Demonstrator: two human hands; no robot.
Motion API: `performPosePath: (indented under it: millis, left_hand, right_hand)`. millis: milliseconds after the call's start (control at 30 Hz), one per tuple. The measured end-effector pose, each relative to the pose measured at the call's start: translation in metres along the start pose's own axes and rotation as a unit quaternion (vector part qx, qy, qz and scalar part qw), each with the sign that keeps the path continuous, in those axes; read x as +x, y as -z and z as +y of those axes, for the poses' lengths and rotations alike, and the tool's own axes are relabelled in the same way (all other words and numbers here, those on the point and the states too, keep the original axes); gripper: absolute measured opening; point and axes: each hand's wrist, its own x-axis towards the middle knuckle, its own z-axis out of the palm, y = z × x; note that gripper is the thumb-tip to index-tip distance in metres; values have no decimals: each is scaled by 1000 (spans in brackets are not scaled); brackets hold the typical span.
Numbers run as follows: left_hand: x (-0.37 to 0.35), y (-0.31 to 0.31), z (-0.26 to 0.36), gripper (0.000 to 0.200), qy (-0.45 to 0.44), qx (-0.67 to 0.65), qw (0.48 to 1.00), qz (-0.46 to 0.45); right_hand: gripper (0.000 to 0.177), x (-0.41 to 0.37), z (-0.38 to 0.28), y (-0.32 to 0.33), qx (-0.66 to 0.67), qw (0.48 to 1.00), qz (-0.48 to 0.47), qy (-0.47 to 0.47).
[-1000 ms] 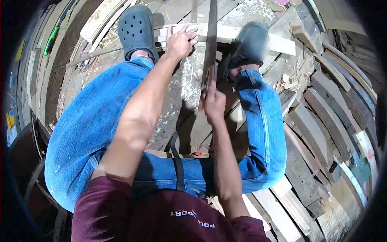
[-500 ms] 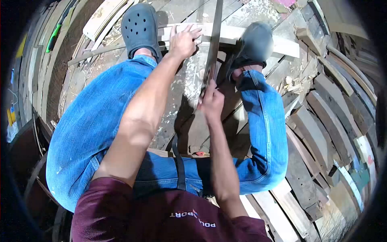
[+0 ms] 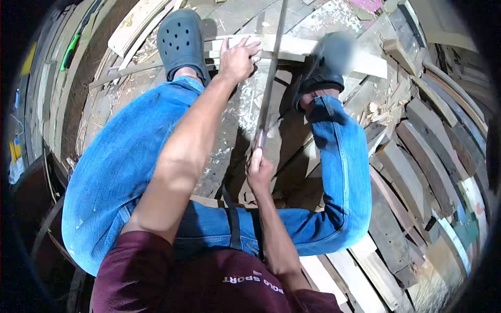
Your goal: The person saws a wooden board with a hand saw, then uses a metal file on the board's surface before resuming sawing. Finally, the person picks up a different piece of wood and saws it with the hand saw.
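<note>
A pale, slightly curved wooden board point(image 3: 289, 47) lies crosswise near the top, with a shoe at each side of it. My left hand point(image 3: 239, 60) presses on the board, its fingers spread over the edge. My right hand point(image 3: 259, 169) is closed around the handle of a long, thin saw point(image 3: 271, 78). The saw's blade reaches up from the handle and crosses the board to the right of my left hand. Its teeth are too small to make out.
Stacked wood pieces point(image 3: 417, 167) fill the right side. More planks stand along the left, where a green-handled tool point(image 3: 70, 51) rests. A short wood block point(image 3: 399, 55) is beyond the right shoe. Wood shavings point(image 3: 373, 112) are scattered on the floor.
My right hand has drawn back toward my body and slightly left, and the saw has come back with it. My left hand stays on the board.
</note>
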Motion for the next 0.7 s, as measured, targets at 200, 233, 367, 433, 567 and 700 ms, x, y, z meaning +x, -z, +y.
performPosePath:
  millis: [200, 233, 367, 433, 567, 700]
  left_hand:
    - [2, -11, -8, 32, -23, 16, 999, 17]
    - [0, -11, -6, 32, -21, 12, 1000, 6]
    - [-1, -4, -6, 32, -16, 4, 1000, 3]
    - [1, -7, -6, 33, -18, -6, 1000, -1]
    - [0, -5, -4, 29, -20, 2, 1000, 23]
    - [5, -14, -10, 31, 14, -16, 1000, 7]
  right_hand:
    - [56, 32, -42, 4, -4, 1000, -6, -28]
    - [55, 35, -40, 4, 8, 1000, -12, -20]
    - [51, -5, -46, 9, 30, 999, 6, -31]
    - [55, -2, -46, 13, -21, 1000, -11, 14]
    - [64, 59, -77, 9, -22, 999, -38, -5]
    - [55, 15, -50, 7, -38, 999, -4, 0]
